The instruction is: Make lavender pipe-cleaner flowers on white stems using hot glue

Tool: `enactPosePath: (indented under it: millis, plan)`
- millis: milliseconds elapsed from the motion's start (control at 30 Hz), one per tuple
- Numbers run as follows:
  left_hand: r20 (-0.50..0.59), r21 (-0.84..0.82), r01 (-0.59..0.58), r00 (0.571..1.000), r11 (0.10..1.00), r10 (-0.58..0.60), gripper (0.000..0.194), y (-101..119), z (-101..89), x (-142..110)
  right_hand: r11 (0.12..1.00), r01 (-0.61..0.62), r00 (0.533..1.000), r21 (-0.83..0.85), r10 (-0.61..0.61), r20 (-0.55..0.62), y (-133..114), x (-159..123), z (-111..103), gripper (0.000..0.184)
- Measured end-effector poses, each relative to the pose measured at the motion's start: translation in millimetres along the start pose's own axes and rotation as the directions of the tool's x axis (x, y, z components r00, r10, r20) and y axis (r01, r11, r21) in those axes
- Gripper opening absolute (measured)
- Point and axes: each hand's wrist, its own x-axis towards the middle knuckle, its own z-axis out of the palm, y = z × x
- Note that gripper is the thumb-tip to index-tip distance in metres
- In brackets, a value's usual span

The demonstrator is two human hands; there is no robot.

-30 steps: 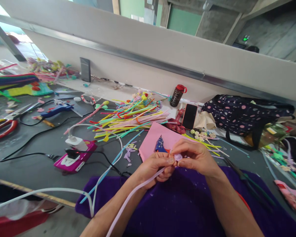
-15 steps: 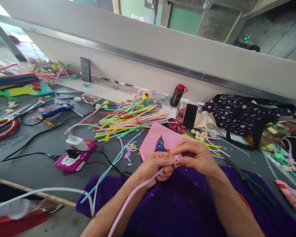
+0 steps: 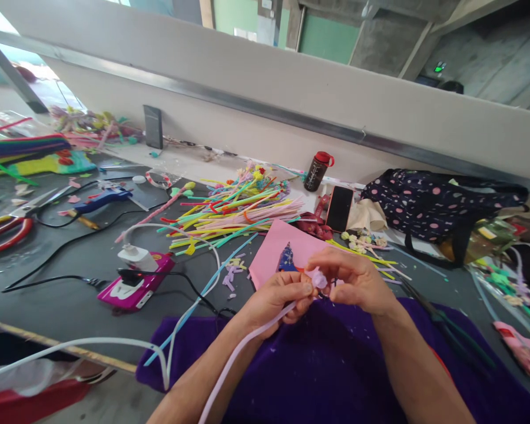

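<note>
My left hand [image 3: 276, 300] and my right hand [image 3: 357, 281] meet over a purple cloth [image 3: 327, 365] in front of me. Both pinch the rolled end [image 3: 318, 278] of a pale lilac pipe cleaner [image 3: 242, 353], whose long tail runs down past my left forearm. The rolled end forms a small bud between my fingertips. Just behind my hands lies a pink paper sheet [image 3: 274, 250] with a small blue and red shape on it.
A heap of coloured pipe cleaners [image 3: 229, 215] lies behind the pink sheet. A magenta power strip [image 3: 135, 282] with a white plug and cables sits at left. A blue glue gun [image 3: 99, 199], a dark bottle [image 3: 315, 171], a phone [image 3: 339, 207] and a dotted bag [image 3: 428, 206] lie farther back.
My right hand has turned slightly and the rolled lilac bud now shows more between the fingertips. The view shifted slightly.
</note>
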Motion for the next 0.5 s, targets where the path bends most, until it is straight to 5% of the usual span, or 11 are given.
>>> enactPosePath:
  millis: [100, 267, 500]
  plan:
    - [-0.056, 0.030, -0.087, 0.995, 0.996, 0.088, 0.020, -1, 0.9, -1, 0.992, -0.042, 0.995, 0.118, 0.052, -0.083, 2, -1, -2, 0.051]
    - [-0.138, -0.020, -0.222, 0.966, 0.975, 0.218, 0.024, -1, 3.1, -1, 0.975, -0.185, 0.948, 0.123, 0.210, -0.239, 4, 3, 6, 0.020]
    - [-0.343, 0.018, -0.433, 0.844, 0.901, 0.413, 0.013, 3, 4.5, -1, 0.938, -0.295, 0.944, 0.182, 0.316, -0.097, 16, 5, 37, 0.019]
